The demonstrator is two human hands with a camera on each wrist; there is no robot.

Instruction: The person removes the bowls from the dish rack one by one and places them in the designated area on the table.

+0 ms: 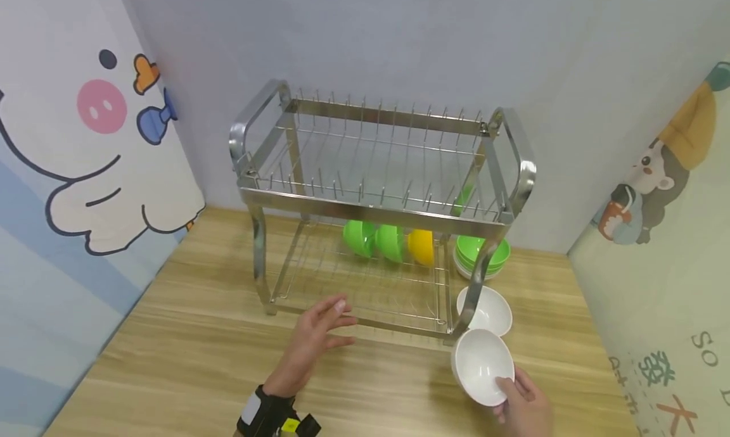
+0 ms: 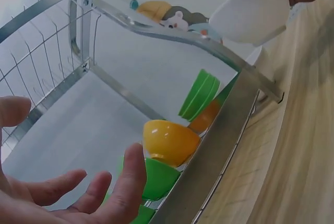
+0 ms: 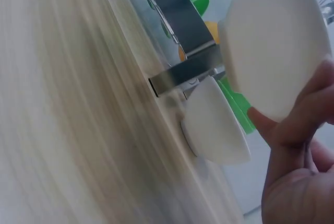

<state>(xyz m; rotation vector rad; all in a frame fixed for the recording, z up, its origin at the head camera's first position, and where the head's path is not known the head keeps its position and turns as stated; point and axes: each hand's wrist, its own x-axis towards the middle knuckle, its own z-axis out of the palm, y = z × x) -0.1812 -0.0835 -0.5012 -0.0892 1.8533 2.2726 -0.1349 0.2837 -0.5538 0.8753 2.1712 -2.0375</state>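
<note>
My right hand (image 1: 523, 404) pinches the rim of a white bowl (image 1: 481, 368), thumb inside, and holds it tilted above the table in front of the rack's right leg. In the right wrist view the bowl's outer side (image 3: 276, 41) faces the camera. Another white bowl (image 1: 492, 311) sits on the table just behind it. With fingers spread and nothing in them, my left hand (image 1: 313, 335) hovers at the front edge of the dish rack (image 1: 371, 210). Two green bowls (image 1: 389, 242) and a yellow bowl (image 1: 421, 247) stand on edge in the rack's lower tier.
Behind the rack's right side, green bowls (image 1: 485, 252) are stacked over white ones on the wooden table (image 1: 188, 361). The upper tier (image 1: 365, 164) has rows of upright wire prongs. A grey wall (image 1: 445, 44) stands close behind, with printed panels at both sides.
</note>
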